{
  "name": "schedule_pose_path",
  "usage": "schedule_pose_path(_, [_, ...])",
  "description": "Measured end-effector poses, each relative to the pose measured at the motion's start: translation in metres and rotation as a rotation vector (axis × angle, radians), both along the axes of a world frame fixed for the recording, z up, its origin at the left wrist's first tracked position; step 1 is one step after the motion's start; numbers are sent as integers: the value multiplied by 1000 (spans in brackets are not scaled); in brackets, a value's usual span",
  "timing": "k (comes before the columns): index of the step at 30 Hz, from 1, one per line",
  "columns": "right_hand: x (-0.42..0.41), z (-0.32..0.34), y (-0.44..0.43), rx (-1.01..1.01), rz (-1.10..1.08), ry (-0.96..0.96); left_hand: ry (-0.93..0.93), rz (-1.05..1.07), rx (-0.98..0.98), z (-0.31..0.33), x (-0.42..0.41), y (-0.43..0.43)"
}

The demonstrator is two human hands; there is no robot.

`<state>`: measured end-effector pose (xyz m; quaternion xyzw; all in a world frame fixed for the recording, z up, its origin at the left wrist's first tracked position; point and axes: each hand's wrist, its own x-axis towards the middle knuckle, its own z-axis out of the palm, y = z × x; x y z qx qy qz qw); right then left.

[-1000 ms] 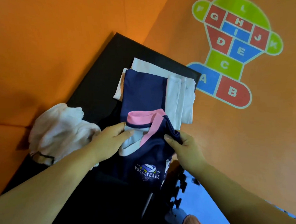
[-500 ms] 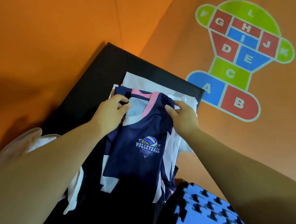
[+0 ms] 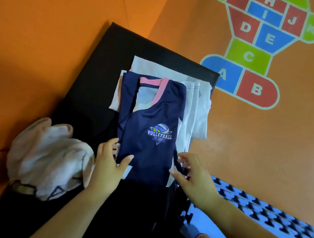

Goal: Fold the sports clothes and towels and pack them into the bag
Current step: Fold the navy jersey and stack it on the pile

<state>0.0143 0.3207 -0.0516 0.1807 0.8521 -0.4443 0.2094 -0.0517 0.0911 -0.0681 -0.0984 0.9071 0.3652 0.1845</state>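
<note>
A navy volleyball jersey (image 3: 152, 122) with a pink collar lies folded lengthwise on a stack of clothes on the black mat (image 3: 93, 77). Under it are a second navy garment and folded white clothes (image 3: 197, 106). My left hand (image 3: 108, 163) rests at the jersey's lower left edge, thumb on the fabric and fingers at its side. My right hand (image 3: 191, 171) is at the lower right edge with spread fingers touching the hem. A crumpled white towel (image 3: 48, 156) sits left of my left hand. No bag is visible.
The black mat lies on an orange floor (image 3: 258, 149). A painted hopscotch figure (image 3: 258, 51) with letters is at the upper right. Blue interlocking foam tiles (image 3: 256, 215) run along the lower right.
Both hands gripped the jersey's collar and laid it out over the stack. They have let go of the collar and moved down to the jersey's lower edge.
</note>
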Motion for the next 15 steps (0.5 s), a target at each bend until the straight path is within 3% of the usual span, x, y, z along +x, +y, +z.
schedule_pose_path(5, [29, -5, -11, 19, 83, -165, -187, 78, 56, -8, 29, -9])
schedule_pose_path(8, [25, -8, -16, 113, 145, -195, -159, -22, -98, -5, 31, -10])
schedule_pose_path(11, [19, -12, -21, 155, 147, -164, -172, -81, -197, -4, 27, -14])
schedule_pose_path(15, [19, -3, -25, 71, 61, -8, -171, -72, -54, 7, 28, -22])
